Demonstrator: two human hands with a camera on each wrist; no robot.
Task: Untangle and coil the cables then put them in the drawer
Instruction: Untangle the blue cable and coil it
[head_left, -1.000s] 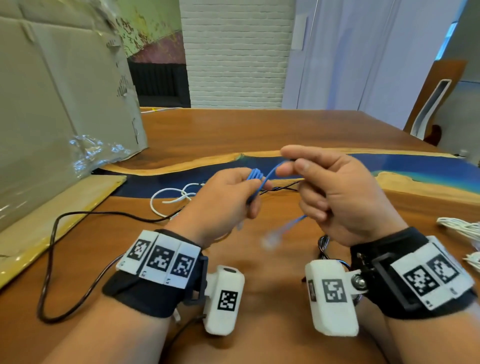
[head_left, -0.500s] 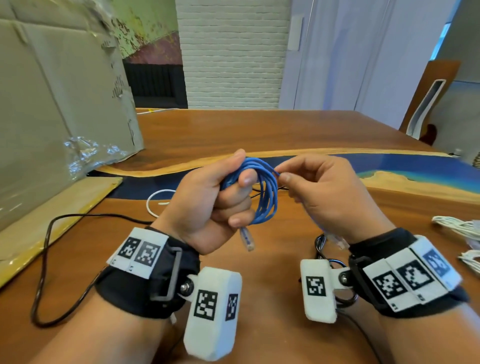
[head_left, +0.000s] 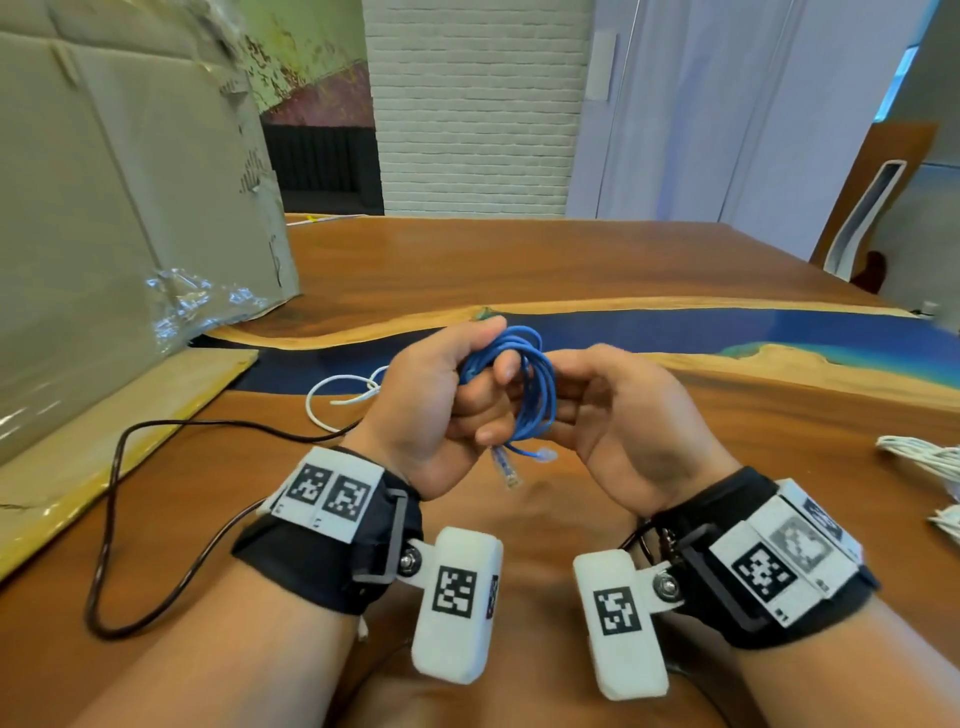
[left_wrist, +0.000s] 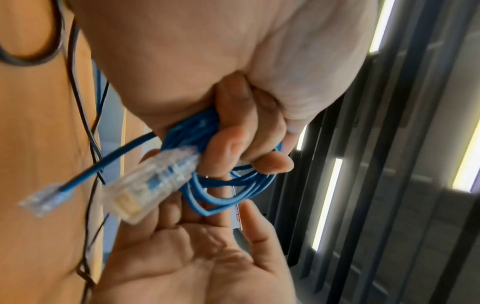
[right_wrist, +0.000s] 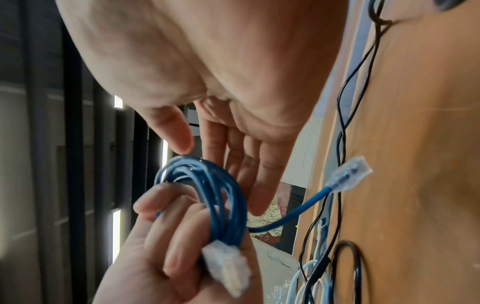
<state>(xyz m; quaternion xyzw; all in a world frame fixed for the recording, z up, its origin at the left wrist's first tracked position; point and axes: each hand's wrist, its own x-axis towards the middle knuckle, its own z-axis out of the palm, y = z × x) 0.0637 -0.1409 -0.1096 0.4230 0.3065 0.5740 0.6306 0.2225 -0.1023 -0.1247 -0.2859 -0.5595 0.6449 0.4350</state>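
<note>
Holding the finished loops is the work of the left hand (head_left: 441, 410), whose fingers curl round the blue cable (head_left: 535, 395) at the centre of the head view, above the wooden table (head_left: 519, 260). The right hand (head_left: 623, 421) sits just beside the coil with its fingers relaxed and nearly straight; in the right wrist view the fingertips (right_wrist: 257, 205) lie along the outer edge of the loops without pinching them. Both clear plugs hang free below the coil: one plug (head_left: 506, 467) points down from the left fist, the other plug (head_left: 545, 455) curls toward the lower right. In my judgement the coil is formed and the step in hand is securing it. To do this well, keep the left grip firm on one side of the bundle so the turns do not spring apart, then let the right hand take the loose tail and tuck or wrap it round the loops. Avoid sharp bends near the plugs. A black cable (head_left: 111, 519) and a white cable (head_left: 337, 389) lie uncoiled at centre left, and more white cable (head_left: 919, 452) lies at the right edge. No drawer is visible in any view.
</note>
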